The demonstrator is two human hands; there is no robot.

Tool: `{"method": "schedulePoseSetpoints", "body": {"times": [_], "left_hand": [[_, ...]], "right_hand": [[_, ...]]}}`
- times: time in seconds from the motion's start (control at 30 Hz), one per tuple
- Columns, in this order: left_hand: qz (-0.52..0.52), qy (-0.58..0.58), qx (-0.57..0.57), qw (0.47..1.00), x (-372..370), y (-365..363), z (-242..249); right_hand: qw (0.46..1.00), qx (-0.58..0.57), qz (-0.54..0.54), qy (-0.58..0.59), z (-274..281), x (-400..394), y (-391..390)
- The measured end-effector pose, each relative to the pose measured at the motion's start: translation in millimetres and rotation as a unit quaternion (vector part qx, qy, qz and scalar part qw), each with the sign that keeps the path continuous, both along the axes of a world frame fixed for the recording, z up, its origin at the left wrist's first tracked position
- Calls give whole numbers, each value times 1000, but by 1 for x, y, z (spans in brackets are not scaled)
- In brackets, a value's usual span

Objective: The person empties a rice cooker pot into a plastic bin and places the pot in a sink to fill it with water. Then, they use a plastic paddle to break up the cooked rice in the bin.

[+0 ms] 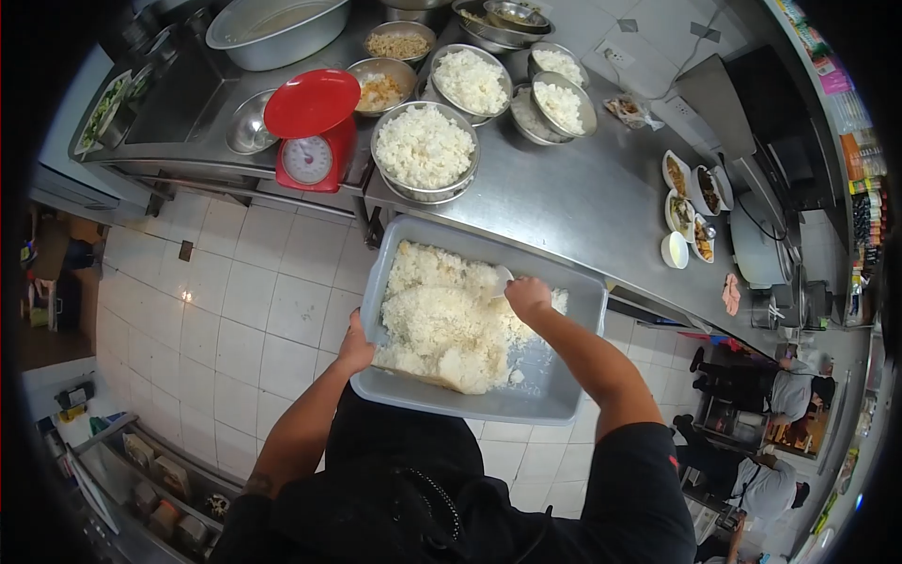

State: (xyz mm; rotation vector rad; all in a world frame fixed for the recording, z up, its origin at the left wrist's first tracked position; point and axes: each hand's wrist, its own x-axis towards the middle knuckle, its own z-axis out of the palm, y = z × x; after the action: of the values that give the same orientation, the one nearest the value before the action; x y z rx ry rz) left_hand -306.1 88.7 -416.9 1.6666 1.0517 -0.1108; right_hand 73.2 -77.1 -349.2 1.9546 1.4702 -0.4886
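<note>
A grey plastic tub (587, 324) rests partly against the edge of the steel counter, with a large mass of white rice (437, 315) filling its left and middle parts. My left hand (355, 346) grips the tub's left rim. With closed fingers, my right hand (528, 297) holds a white scoop (505, 277) against the rice near the tub's far side. The right part of the tub shows its bare bottom with scattered grains.
On the steel counter (564, 207) stand bowls of rice (424, 148), a red scale (308, 160), a large basin (277, 52) and small dishes of food (678, 214). A sink (178, 103) lies at the left. Other people (761, 484) are at the lower right.
</note>
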Motion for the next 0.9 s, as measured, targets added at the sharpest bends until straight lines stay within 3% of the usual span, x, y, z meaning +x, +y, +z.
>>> {"method": "schedulePoseSetpoints", "body": {"times": [0.07, 0.13, 0.2, 0.23, 0.33, 0.53, 0.67, 0.73, 0.8, 0.87, 0.9], "left_hand": [[7, 11, 14, 1000, 1, 0, -4], [7, 25, 6, 1000, 2, -3, -1], [11, 33, 7, 999, 2, -2, 1], [9, 26, 7, 1000, 0, -3, -1], [5, 16, 10, 1000, 1, 0, -2], [4, 5, 24, 1000, -3, -3, -14], [10, -18, 21, 1000, -2, -1, -10], [18, -6, 14, 1000, 4, 4, 1], [20, -1, 5, 1000, 1, -3, 3], [18, -8, 12, 1000, 1, -2, 0], [18, -15, 16, 1000, 0, -3, -7]], "right_hand": [[1000, -1, -28, 8, -13, -6, 0], [978, 63, -191, 57, -11, -4, -10], [949, 117, -277, 94, -25, -20, -34], [944, 146, -278, 100, -33, -33, -41], [945, 108, -284, 122, 20, -45, -31], [964, 102, -199, 141, 106, 0, -4], [952, 46, -257, 156, 10, 3, 35], [946, 113, -268, 144, -22, -20, 48], [937, 86, -296, 165, -23, -47, 54], [915, 177, -336, 137, -76, -87, 18], [911, 181, -347, 129, -66, -107, 2]]}}
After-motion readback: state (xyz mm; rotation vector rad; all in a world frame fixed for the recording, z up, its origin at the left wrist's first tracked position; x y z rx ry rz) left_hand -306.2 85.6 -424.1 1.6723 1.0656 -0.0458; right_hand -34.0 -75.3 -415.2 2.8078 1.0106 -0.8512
